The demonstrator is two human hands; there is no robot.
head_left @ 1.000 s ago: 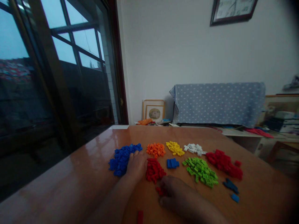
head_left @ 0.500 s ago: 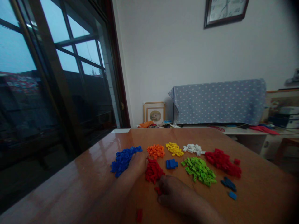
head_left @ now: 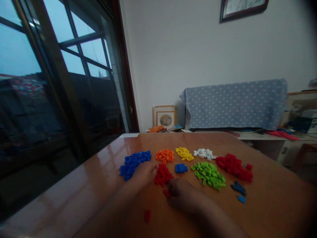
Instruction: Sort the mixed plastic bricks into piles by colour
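Observation:
A pile of small red toy bricks [head_left: 162, 175] lies on the table between my two hands. My left hand [head_left: 145, 173] reaches in at the pile's left edge, fingers curled together; what they hold, if anything, is hidden. My right hand [head_left: 184, 195] is closed at the pile's near right side, with a red brick [head_left: 167, 193] at its thumb and fingertips. Nearer me a single red brick [head_left: 147, 215] lies apart. Blue bricks [head_left: 132, 163] are heaped just beyond my left hand. A small blue block cluster [head_left: 181, 168] sits behind the red pile.
Orange bricks [head_left: 164, 155], yellow bricks [head_left: 184, 154] and white bricks [head_left: 204, 153] form piles farther back on the wooden table [head_left: 104, 195]. To the right are green bricks [head_left: 209, 175], a larger red pile [head_left: 234, 167], dark blue pieces [head_left: 238, 188] and a light blue brick [head_left: 241, 199].
The view has tipped slightly downward, so the tabletop things appear higher. Both hands stay beside the red pile, with little visible movement against it.

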